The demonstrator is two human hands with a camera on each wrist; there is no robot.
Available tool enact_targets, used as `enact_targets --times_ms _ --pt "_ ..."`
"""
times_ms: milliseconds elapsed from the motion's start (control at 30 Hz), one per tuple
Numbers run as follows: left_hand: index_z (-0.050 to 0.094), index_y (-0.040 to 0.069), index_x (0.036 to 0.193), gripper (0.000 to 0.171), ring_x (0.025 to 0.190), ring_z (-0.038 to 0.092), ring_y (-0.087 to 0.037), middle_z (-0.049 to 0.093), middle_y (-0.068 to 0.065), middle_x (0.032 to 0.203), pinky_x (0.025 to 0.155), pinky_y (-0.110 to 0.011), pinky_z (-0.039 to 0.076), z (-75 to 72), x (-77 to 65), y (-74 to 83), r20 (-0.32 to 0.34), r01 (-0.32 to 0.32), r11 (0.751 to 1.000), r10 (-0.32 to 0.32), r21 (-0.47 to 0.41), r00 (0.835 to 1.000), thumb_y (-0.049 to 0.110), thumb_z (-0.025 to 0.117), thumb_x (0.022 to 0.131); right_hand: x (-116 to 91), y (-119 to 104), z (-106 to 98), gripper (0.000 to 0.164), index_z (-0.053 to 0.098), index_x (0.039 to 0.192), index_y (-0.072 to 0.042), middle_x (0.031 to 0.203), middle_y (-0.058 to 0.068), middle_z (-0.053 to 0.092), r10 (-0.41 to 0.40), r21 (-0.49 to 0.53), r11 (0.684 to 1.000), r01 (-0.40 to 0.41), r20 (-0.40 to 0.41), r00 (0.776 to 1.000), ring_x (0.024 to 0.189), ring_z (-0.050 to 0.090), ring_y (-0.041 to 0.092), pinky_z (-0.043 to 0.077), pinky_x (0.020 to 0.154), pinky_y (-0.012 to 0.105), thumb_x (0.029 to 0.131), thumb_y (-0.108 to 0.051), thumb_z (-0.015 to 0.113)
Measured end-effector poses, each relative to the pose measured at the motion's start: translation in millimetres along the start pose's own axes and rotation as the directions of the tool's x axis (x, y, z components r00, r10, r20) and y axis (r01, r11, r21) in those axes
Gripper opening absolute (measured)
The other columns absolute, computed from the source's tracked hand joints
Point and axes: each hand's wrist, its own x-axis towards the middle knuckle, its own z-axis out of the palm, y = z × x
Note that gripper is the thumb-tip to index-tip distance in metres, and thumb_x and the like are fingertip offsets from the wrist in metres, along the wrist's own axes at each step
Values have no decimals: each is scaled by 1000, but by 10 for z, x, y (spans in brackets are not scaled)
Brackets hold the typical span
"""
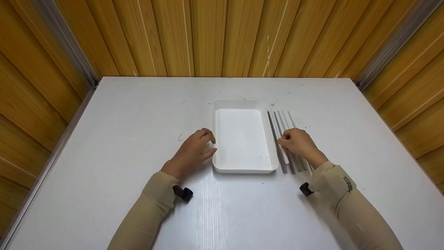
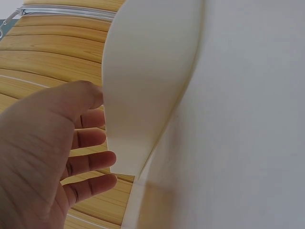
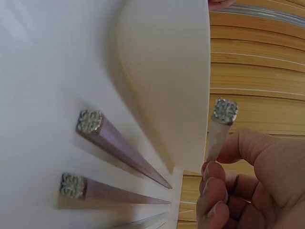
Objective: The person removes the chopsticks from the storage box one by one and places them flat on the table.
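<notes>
A white rectangular tray [image 1: 242, 171] stands on the table. Beside its left wall is my left hand [image 1: 194, 147], its fingertips at the rim; in the left wrist view the fingers [image 2: 90, 162] are loosely extended and seem only to touch the edge. My right hand [image 1: 300, 142], right of the tray, pinches a pale pink chopstick [image 3: 218, 138] between thumb and fingers. This chopstick has a patterned square end and is raised above the others. Several more chopsticks [image 1: 271, 126] lie side by side along the tray's right wall, partly hidden under the right hand.
The white tabletop [image 1: 145, 111] carries small dark specks. Wood-patterned panels [image 1: 208, 38] with metal corner strips enclose the back and sides. Each sleeve has a black wrist camera [image 1: 184, 193] on it.
</notes>
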Motion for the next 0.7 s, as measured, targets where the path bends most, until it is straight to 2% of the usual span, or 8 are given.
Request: enact_targets --times_ms 267,700 --pt "60 8 100 15 101 58 -20 58 -4 109 87 -31 51 9 -5 -11 0 6 1000 -6 -9 1000 16 67 89 -27 122 -4 24 54 65 -9 61 0 55 9 1 1000 -9 -23 1000 55 46 12 37 51 25 87 -18 53" --pt "60 9 100 17 104 58 -22 58 -5 111 91 -33 51 3 2 -9 12 22 1000 -22 -1 1000 19 67 89 -87 317 -38 22 54 68 -9 63 0 51 38 -27 999 -38 -4 999 57 44 14 36 53 26 87 -19 52"
